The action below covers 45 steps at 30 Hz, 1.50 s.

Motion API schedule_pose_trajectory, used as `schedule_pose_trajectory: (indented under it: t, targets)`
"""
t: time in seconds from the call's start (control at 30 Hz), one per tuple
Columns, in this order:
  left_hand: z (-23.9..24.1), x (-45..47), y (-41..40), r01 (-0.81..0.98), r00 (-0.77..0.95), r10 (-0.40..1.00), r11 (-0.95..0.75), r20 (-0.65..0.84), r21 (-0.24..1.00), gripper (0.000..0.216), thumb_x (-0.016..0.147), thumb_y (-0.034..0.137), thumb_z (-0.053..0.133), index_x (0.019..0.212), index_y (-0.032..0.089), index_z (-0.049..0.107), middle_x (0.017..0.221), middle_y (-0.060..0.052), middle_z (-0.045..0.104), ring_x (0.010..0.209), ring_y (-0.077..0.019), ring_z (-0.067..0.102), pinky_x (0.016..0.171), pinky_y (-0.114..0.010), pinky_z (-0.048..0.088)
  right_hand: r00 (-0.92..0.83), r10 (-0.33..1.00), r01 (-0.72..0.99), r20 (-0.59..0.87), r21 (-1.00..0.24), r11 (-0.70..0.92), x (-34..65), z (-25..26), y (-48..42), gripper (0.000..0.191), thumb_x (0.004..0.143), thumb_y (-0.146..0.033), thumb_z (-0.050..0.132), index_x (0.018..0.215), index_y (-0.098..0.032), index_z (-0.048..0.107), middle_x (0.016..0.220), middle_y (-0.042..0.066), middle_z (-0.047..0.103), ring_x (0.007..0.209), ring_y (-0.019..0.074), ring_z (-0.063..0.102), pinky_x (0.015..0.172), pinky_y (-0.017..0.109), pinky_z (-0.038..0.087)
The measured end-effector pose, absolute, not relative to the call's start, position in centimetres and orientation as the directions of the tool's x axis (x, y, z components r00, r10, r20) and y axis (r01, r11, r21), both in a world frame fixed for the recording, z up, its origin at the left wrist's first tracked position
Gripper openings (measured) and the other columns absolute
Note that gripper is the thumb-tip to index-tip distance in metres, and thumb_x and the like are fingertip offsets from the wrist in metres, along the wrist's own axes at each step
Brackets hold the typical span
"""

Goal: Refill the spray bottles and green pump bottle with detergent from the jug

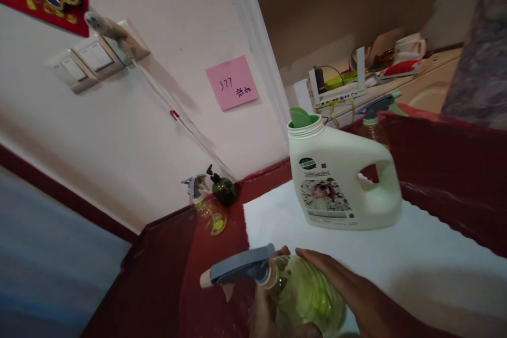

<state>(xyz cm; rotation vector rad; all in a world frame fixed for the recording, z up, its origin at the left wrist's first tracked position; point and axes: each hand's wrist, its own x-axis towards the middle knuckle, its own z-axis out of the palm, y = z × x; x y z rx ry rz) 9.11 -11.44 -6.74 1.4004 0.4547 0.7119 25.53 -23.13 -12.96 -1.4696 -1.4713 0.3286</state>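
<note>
A clear yellow-green spray bottle (pixel 304 296) with a grey trigger head lies tilted at the bottom centre, its nozzle pointing left. My right hand (pixel 348 288) comes in from the lower right, its fingers together and wrapped over the bottle's body. My left hand (pixel 266 310) grips the bottle near its neck from below; most of that hand is hidden, with one fingertip showing above the neck. Behind them a white detergent jug (pixel 340 185) with an uncapped green spout stands upright on a white cloth (pixel 415 264).
The cloth lies on a dark red surface (pixel 158 274). A small yellow spray bottle (pixel 209 211) and a dark green pump bottle (pixel 224 190) stand by the wall. Another spray bottle (pixel 376 121) is behind the jug. A pink note (pixel 232 83) and switches (pixel 83 63) are on the wall.
</note>
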Motion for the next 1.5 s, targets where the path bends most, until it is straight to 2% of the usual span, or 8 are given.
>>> schedule_pose_trajectory:
  t: [0.13,0.27,0.4,0.57,0.9,1.07,1.3,1.5]
  targets:
    - [-7.2,9.1,-12.1,-0.184,0.71,0.694,0.016,0.121,0.983,0.081,0.065,0.051,0.092,0.138,0.032,0.062,0.156,-0.011,0.051,0.146,-0.0426,0.042,0.118,-0.054,0.04,0.254,0.9,0.578,0.355,-0.801,0.153,25.3,-9.1,-24.5,0.082,0.087,-0.041,0.069,0.16,-0.02,0.037,0.159,0.015,0.046,0.142,0.0352,0.049,0.115,0.046,0.047]
    - [-6.1,9.1,-12.2,-0.147,0.761,0.644,0.058,0.075,0.987,0.09,0.065,0.053,0.092,0.145,0.029,0.057,0.15,-0.014,0.057,0.141,-0.0417,0.05,0.113,-0.052,0.045,0.268,0.901,0.556,0.341,-0.818,0.145,25.0,-6.9,-25.3,0.076,0.089,-0.035,0.067,0.158,-0.019,0.039,0.159,0.015,0.046,0.143,0.0331,0.049,0.115,0.045,0.047]
    - [-4.7,9.0,-12.0,-0.132,0.686,0.722,-0.005,0.095,0.991,0.083,0.061,0.055,0.093,0.133,0.025,0.067,0.145,-0.015,0.062,0.143,-0.0424,0.046,0.118,-0.053,0.04,0.27,0.904,0.533,0.331,-0.833,0.146,24.8,-6.5,-25.4,0.078,0.088,-0.034,0.069,0.158,-0.02,0.039,0.158,0.014,0.048,0.142,0.0328,0.05,0.116,0.046,0.046]
    - [-3.8,9.2,-12.2,-0.217,0.545,0.834,0.043,0.085,0.975,0.063,0.064,0.058,0.09,0.117,0.028,0.075,0.142,-0.01,0.065,0.141,-0.0403,0.05,0.116,-0.053,0.043,0.259,0.912,0.527,0.319,-0.838,0.143,24.8,-6.3,-25.6,0.077,0.087,-0.036,0.07,0.157,-0.021,0.041,0.156,0.014,0.051,0.139,0.0327,0.053,0.115,0.047,0.047]
    - [-2.6,9.2,-12.0,-0.189,0.561,0.824,0.029,0.083,0.982,0.06,0.072,0.06,0.083,0.123,0.029,0.075,0.142,-0.009,0.066,0.138,-0.0378,0.053,0.118,-0.051,0.041,0.241,0.933,0.525,0.267,-0.844,0.106,25.0,-5.8,-25.5,0.081,0.082,-0.032,0.072,0.156,-0.02,0.043,0.154,0.016,0.052,0.137,0.0328,0.054,0.114,0.047,0.046]
    - [-2.4,9.1,-11.2,-0.17,0.554,0.827,-0.002,0.097,0.985,0.055,0.071,0.056,0.086,0.113,0.022,0.078,0.135,-0.015,0.068,0.134,-0.0397,0.055,0.113,-0.049,0.045,0.222,0.933,0.552,0.283,-0.825,0.119,25.1,-5.9,-25.4,0.081,0.081,-0.031,0.072,0.156,-0.022,0.043,0.156,0.014,0.051,0.139,0.0333,0.053,0.114,0.047,0.047]
    - [-3.4,9.5,-10.4,-0.193,0.596,0.8,0.228,-0.071,0.954,0.065,0.055,0.05,0.096,0.111,0.024,0.078,0.135,-0.013,0.068,0.117,-0.0358,0.066,0.101,-0.045,0.052,0.271,0.914,0.544,0.302,-0.831,0.113,24.8,-5.7,-25.2,0.079,0.081,-0.03,0.073,0.154,-0.025,0.046,0.153,0.011,0.055,0.135,0.0317,0.057,0.112,0.042,0.048]
    - [-3.2,9.2,-9.5,-0.284,0.677,0.735,0.206,0.044,0.937,0.064,0.061,0.057,0.09,0.115,0.026,0.08,0.139,-0.012,0.068,0.135,-0.0412,0.054,0.114,-0.049,0.043,0.256,0.947,0.473,0.195,-0.879,0.053,24.9,-4.9,-25.1,0.083,0.075,-0.031,0.075,0.153,-0.022,0.049,0.156,0.012,0.051,0.139,0.0355,0.051,0.116,0.046,0.045]
